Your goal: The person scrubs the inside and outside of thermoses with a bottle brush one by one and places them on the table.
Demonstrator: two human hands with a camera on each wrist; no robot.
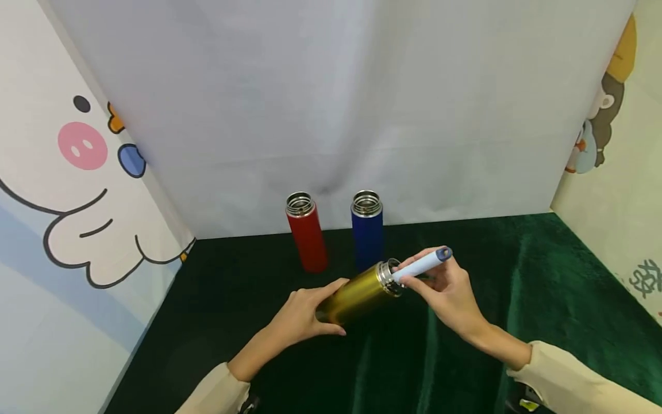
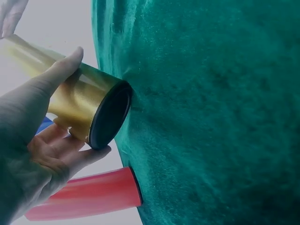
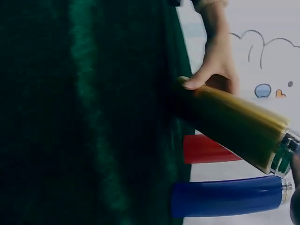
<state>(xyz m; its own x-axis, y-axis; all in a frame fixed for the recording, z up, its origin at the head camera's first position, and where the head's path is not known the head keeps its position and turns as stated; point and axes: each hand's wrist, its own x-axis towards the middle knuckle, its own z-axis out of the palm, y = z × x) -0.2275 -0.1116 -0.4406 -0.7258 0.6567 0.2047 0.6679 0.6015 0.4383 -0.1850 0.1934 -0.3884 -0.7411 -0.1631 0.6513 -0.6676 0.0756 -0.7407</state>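
My left hand [image 1: 305, 313] grips the lower part of a gold metal thermos bottle [image 1: 357, 298], thumb on one side and fingers on the other. The bottle is tilted, its steel mouth up and to the right; its black base [image 2: 111, 115] shows in the left wrist view. With my right hand [image 1: 455, 296] I pinch the light-blue handle of a bottle brush [image 1: 425, 264] that has a dark blue tip with a hole. The handle slants down into the bottle's mouth, and the brush's head is hidden inside.
Behind the hands stand a red bottle [image 1: 308, 241] and a blue bottle [image 1: 368, 236], both uncapped and upright. Dark green velvet cloth [image 1: 569, 287] covers the table. A white curtain [image 1: 258, 115] closes off the back, with cartoon-printed panels at both sides.
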